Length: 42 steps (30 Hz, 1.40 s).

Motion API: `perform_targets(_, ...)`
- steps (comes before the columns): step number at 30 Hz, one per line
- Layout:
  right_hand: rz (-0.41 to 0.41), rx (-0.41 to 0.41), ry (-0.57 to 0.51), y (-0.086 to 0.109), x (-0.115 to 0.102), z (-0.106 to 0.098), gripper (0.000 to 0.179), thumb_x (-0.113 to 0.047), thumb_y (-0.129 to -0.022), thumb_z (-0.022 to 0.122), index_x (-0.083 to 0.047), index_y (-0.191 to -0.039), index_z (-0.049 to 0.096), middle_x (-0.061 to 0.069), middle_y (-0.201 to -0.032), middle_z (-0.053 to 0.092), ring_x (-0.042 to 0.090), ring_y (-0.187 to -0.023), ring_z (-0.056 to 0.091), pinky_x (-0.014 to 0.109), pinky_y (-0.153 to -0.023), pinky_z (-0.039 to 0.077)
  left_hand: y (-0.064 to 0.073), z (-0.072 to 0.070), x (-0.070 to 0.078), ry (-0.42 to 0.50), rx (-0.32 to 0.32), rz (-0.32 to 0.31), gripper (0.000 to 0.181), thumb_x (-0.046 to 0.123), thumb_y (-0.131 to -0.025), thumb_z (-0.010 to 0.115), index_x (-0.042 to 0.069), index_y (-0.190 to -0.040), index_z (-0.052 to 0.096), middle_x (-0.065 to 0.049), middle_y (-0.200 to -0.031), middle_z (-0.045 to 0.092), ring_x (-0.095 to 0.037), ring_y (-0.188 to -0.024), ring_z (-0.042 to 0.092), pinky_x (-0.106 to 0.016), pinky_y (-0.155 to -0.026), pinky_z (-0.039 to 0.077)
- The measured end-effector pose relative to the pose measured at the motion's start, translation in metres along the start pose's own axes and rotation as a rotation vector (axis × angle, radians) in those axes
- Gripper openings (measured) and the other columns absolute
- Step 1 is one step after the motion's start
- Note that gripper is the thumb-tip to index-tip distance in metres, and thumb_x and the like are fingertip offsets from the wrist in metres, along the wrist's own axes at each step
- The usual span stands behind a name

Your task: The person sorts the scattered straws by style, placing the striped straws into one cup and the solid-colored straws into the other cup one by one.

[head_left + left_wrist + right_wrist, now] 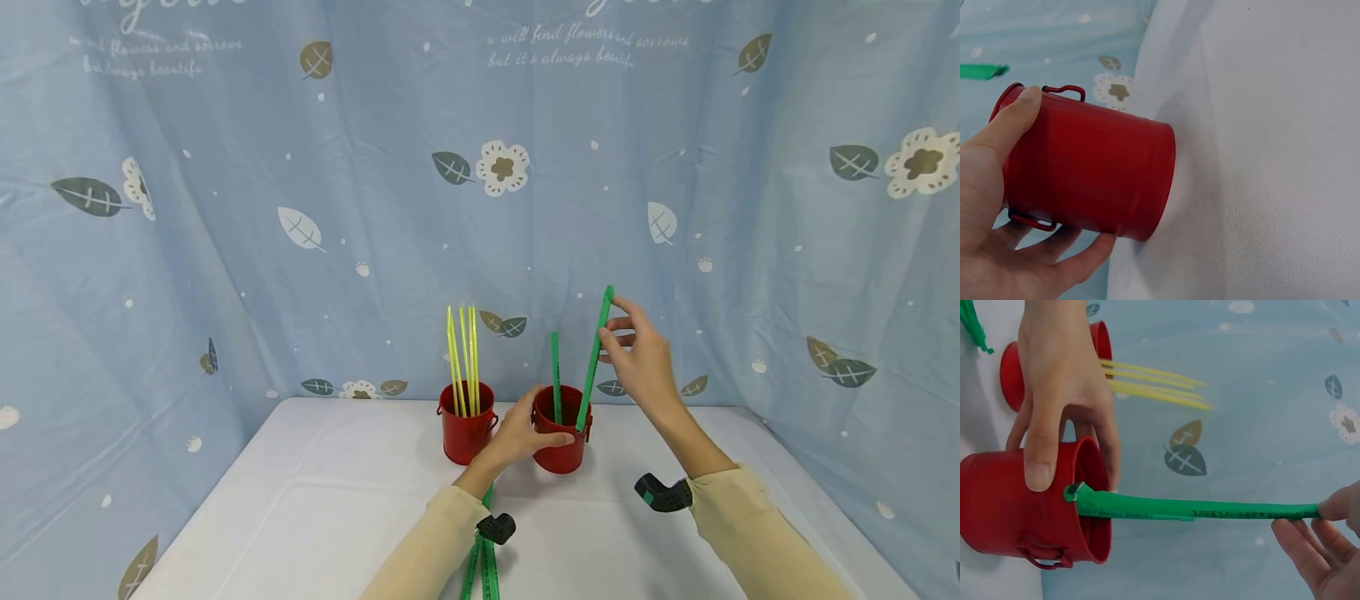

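My left hand (517, 432) grips a small red bucket (558, 454) from its left side, thumb across the near wall. In the left wrist view the fingers curl round the bucket (1091, 162) between and past its side loops. My right hand (643, 358) pinches the upper end of a flat green stick (596, 350) with black print. That stick slants down, and its lower end is at the bucket's front-right rim; in the right wrist view this end overlaps the rim (1094, 550). A second green stick (556, 367) stands inside the same bucket.
To the left, another red bucket (467, 437) holds several yellow sticks (463, 358). More green sticks (483, 567) lie on the white tabletop (337, 500), partly behind the left forearm. A blue patterned curtain (375, 208) hangs behind the table.
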State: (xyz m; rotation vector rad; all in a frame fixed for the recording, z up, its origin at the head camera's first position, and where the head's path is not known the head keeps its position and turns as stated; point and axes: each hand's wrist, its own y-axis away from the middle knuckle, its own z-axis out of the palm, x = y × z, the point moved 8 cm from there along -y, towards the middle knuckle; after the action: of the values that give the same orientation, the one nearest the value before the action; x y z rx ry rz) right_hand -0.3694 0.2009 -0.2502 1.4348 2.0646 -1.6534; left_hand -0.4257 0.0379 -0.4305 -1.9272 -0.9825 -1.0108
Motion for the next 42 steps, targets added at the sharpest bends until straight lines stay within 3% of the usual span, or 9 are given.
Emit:
perform_targets(9, 0.019, 0.059, -0.013, -0.007, 0.013, 0.009, 0.051, -0.006, -0.095, 0.061, -0.008, -0.144, 0.046, 0.02, -0.101, 0.065, 0.036, -0.082, 0.071, 0.024, -0.06, 0.059, 0.002, -0.001, 0.0, 0.009, 0.002, -0.011, 0.093, 0.036, -0.079, 0.082, 0.017, -0.153, 0.029, -0.003, -0.144, 0.05, -0.023, -0.132, 0.048, -0.04, -0.098, 0.054)
perform_targets(16, 0.057, 0.014, 0.035, 0.001, 0.033, 0.024, 0.051, -0.007, -0.096, 0.06, -0.009, -0.145, 0.045, 0.02, -0.103, 0.065, 0.035, -0.083, 0.071, 0.023, -0.06, 0.059, 0.003, -0.001, 0.001, 0.024, -0.005, -0.01, 0.092, 0.035, -0.08, 0.082, 0.016, -0.153, 0.029, -0.002, -0.144, 0.05, -0.022, -0.132, 0.049, -0.039, -0.099, 0.054)
perform_targets(27, 0.093, -0.055, 0.096, 0.013, 0.046, 0.042, 0.051, -0.011, -0.097, 0.06, -0.011, -0.145, 0.044, 0.017, -0.104, 0.066, 0.032, -0.088, 0.07, 0.027, -0.06, 0.06, 0.002, -0.001, 0.0, 0.028, -0.005, -0.012, 0.093, 0.037, -0.08, 0.081, 0.016, -0.153, 0.029, -0.001, -0.144, 0.05, -0.023, -0.132, 0.049, -0.04, -0.099, 0.054)
perform_targets(42, 0.094, -0.064, 0.105, 0.016, 0.047, 0.043, 0.049, -0.011, -0.097, 0.06, -0.012, -0.144, 0.046, 0.016, -0.103, 0.067, 0.03, -0.085, 0.071, 0.026, -0.06, 0.06, 0.003, -0.001, 0.001, 0.025, -0.007, -0.009, 0.095, 0.037, -0.08, 0.081, 0.014, -0.154, 0.027, -0.004, -0.145, 0.05, -0.024, -0.133, 0.05, -0.042, -0.102, 0.051)
